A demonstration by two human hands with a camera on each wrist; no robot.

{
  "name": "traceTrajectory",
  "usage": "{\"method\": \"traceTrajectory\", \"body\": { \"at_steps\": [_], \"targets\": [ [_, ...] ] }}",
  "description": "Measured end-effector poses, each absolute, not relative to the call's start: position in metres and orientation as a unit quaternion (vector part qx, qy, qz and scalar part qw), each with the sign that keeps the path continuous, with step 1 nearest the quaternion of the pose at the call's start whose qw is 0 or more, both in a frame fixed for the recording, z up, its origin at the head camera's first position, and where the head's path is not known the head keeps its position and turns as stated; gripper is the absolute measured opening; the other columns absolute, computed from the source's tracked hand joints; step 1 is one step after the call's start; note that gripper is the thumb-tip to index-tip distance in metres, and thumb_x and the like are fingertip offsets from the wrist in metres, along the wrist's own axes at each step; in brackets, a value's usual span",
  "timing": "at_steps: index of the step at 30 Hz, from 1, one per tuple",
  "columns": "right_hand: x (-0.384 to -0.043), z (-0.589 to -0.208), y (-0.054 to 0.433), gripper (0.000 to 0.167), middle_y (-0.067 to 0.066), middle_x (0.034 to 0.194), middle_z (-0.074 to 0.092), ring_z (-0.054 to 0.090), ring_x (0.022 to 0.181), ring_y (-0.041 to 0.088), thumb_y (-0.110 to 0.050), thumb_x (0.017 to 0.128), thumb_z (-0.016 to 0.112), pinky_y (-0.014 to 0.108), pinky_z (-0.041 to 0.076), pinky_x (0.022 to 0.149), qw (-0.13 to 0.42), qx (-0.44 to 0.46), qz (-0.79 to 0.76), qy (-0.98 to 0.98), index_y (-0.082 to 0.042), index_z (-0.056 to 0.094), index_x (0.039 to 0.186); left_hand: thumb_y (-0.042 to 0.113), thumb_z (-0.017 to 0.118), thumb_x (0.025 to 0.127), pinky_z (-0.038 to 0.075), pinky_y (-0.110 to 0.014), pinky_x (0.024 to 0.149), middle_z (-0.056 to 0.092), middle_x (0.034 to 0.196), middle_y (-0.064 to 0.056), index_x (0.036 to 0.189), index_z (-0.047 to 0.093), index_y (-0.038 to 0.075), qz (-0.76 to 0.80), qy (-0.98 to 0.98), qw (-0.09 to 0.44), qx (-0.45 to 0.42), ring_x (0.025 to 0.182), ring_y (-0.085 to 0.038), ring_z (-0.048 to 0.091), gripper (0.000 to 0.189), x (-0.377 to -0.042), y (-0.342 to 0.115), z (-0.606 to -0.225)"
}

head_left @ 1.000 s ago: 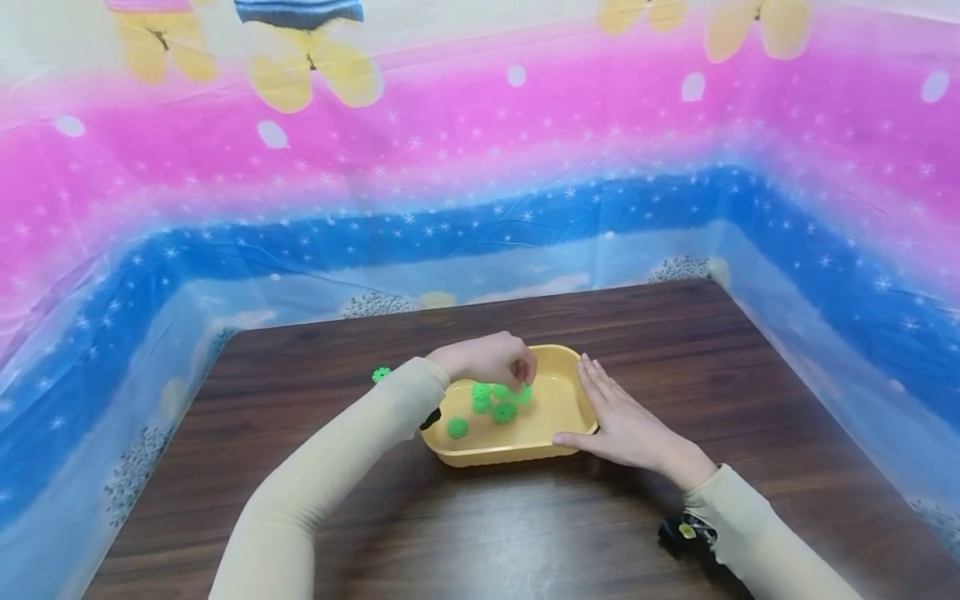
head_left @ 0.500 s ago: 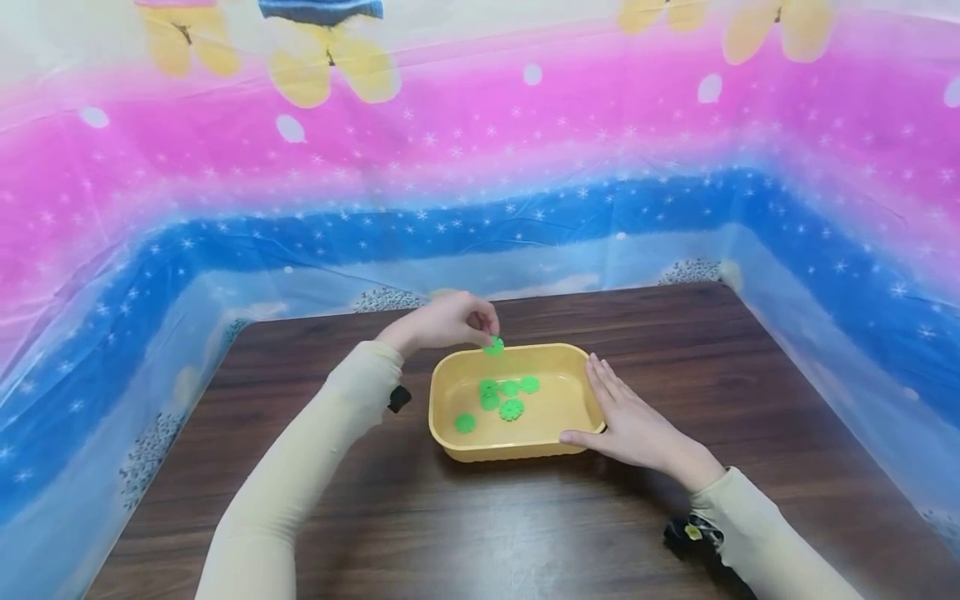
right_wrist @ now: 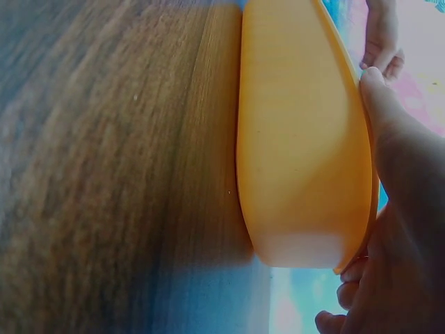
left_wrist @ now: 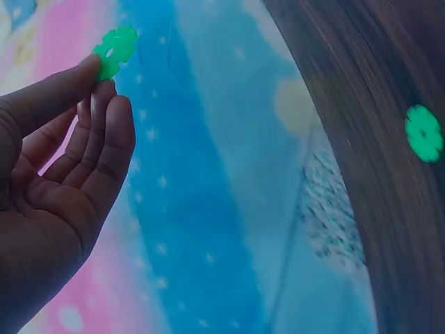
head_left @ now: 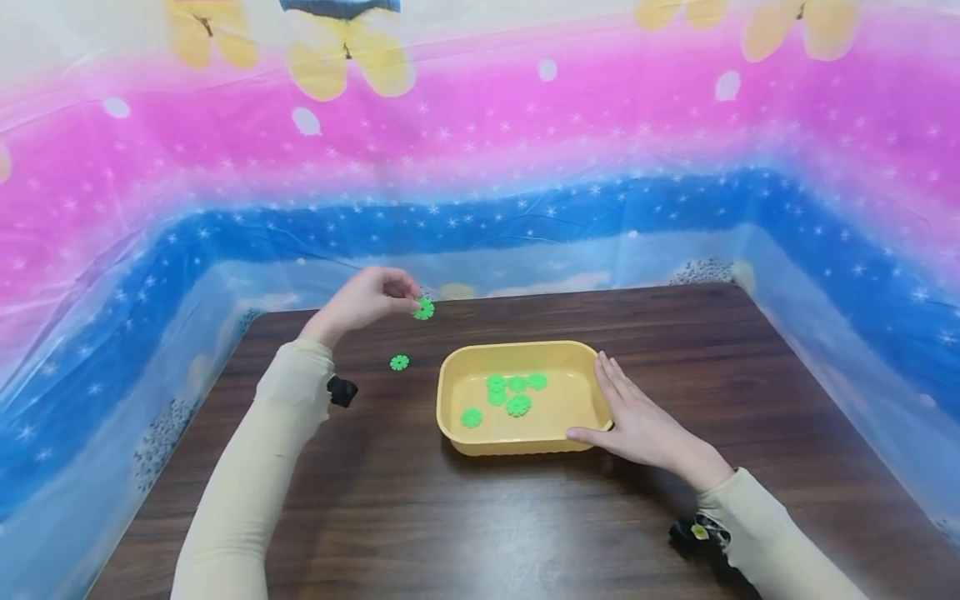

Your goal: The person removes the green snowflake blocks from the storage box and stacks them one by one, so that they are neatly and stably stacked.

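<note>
My left hand (head_left: 369, 300) is raised above the table's far left part. Between thumb and fingertips it pinches a green notched plastic disc (head_left: 423, 308), seen at an angle in the left wrist view with a slot in its middle. A second green disc (head_left: 400, 362) lies on the table below that hand. The yellow plastic tray (head_left: 517, 446) stands mid-table, with several green discs (head_left: 518, 406) lying flat inside. My right hand (head_left: 645, 423) rests against the tray's right end, fingers straight along the side and thumb on the near rim.
The dark wood-grain table (head_left: 510, 533) extends around the tray. A pink and blue printed cloth (head_left: 480, 167) hangs behind it and along both sides. Black wrist cameras sit at the left cuff (head_left: 342, 391) and right cuff (head_left: 693, 533).
My left hand has come out of the tray with a green disc and moved left and away, over the far left table. The right hand keeps its place on the tray.
</note>
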State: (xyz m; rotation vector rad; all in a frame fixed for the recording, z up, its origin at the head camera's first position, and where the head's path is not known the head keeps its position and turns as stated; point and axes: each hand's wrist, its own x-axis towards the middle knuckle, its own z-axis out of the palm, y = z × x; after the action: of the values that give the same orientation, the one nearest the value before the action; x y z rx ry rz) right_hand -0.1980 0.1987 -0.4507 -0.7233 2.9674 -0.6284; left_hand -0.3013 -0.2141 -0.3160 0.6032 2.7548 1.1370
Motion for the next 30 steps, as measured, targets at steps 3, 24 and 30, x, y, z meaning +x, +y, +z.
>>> {"method": "traceTrajectory", "body": {
  "at_steps": [3,24,30],
  "targets": [
    [-0.198,-0.45,0.2,0.119,0.019,0.167,-0.001,0.004,0.153,0.036,-0.076,0.087,0.055,0.053,0.018,0.12,0.015,-0.227,-0.206,0.952,0.002,0.004,0.159,0.015,0.072,0.094,0.053,-0.045,0.087,0.07,0.103,-0.012,0.106,0.071,0.005,0.386,0.906,0.043,0.165,0.099,-0.031,0.064,0.015,-0.303,-0.227,-0.324],
    [-0.199,-0.453,0.2,0.119,0.015,0.167,-0.005,0.003,0.153,0.034,-0.077,0.087,0.055,0.053,0.019,0.12,0.015,-0.225,-0.214,0.95,0.001,0.003,0.16,0.008,0.063,0.097,0.051,-0.05,0.098,0.065,0.116,-0.019,0.115,0.066,-0.005,0.439,0.893,0.099,0.025,0.108,-0.034,0.065,0.022,-0.318,-0.261,-0.409],
    [-0.198,-0.453,0.199,0.118,0.014,0.167,-0.006,0.004,0.154,0.034,-0.076,0.087,0.056,0.052,0.02,0.12,0.016,-0.225,-0.218,0.95,0.0,0.003,0.16,0.009,0.065,0.097,0.052,-0.047,0.097,0.063,0.115,-0.018,0.113,0.067,-0.005,0.455,0.883,0.112,-0.004,0.108,-0.033,0.064,0.021,-0.317,-0.262,-0.422]
  ]
}}
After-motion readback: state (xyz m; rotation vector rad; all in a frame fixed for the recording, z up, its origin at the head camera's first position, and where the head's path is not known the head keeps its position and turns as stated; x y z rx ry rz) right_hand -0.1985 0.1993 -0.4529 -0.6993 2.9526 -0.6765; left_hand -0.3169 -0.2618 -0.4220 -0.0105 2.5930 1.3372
